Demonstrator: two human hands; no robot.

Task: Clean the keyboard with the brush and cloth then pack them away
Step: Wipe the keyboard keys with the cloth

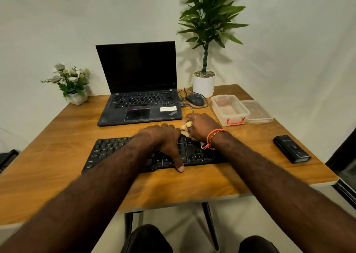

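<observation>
Your wooden tabletop (57,156) carries everything here, and the black keyboard (107,152) lies across its near middle, running left to right. Your left hand (163,141) lies flat over the keyboard's middle, palm down, fingers straight and reaching over the far edge, thumb stretched toward you past the near edge onto the wood; its grip is wide, holding nothing, only pressing on the keys. Your right hand (200,126) sits just right of it at the keyboard's far right part, fingers curled in a tight grip around the bunched yellowish cloth (186,126), which shows at your knuckles and again under your wrist on the keys. An orange thread band (212,137) circles that wrist. Both forearms come in from the near edge and cover much of the keyboard. Farther off stands an open laptop (138,91) with a dark screen, a mouse (195,99) right of it, then a clear plastic box (229,109) with red clips and its lid (257,111) beside it. A tall potted plant (206,41) stands far right, a small flower pot (71,83) far left. A black case (291,148) lies on the right, apart from the keyboard. I cannot tell where the brush is.
</observation>
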